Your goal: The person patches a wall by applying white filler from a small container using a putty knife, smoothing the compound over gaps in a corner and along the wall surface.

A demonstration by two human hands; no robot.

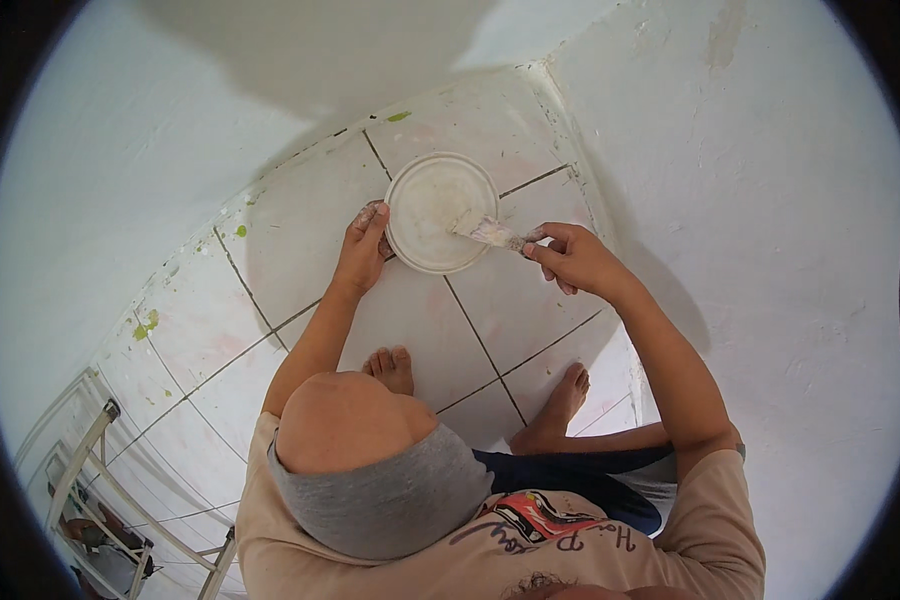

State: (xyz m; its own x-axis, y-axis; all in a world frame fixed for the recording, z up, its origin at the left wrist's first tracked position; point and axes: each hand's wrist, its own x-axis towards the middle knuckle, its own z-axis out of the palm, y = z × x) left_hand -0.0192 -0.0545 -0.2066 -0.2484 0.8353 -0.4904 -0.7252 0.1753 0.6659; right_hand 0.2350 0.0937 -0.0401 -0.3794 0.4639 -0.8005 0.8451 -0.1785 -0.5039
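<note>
My left hand (367, 246) grips the left rim of a round, off-white bucket lid (425, 205), fingers closed round its edge. The lid has a raised rim and pale smears over its face. In my right hand (575, 260) is a putty knife (490, 233), pinched by its handle. Its whitish, caked blade points left and lies over the right part of the lid, seemingly touching it. White residue marks the fingers of both hands.
White floor tiles (400, 310) with dark joints lie below, with green flecks along the wall's foot. White walls (770, 200) meet in a corner ahead. At lower left stands a metal-framed ladder or rack (105, 440). My bare feet (390, 368) rest close by.
</note>
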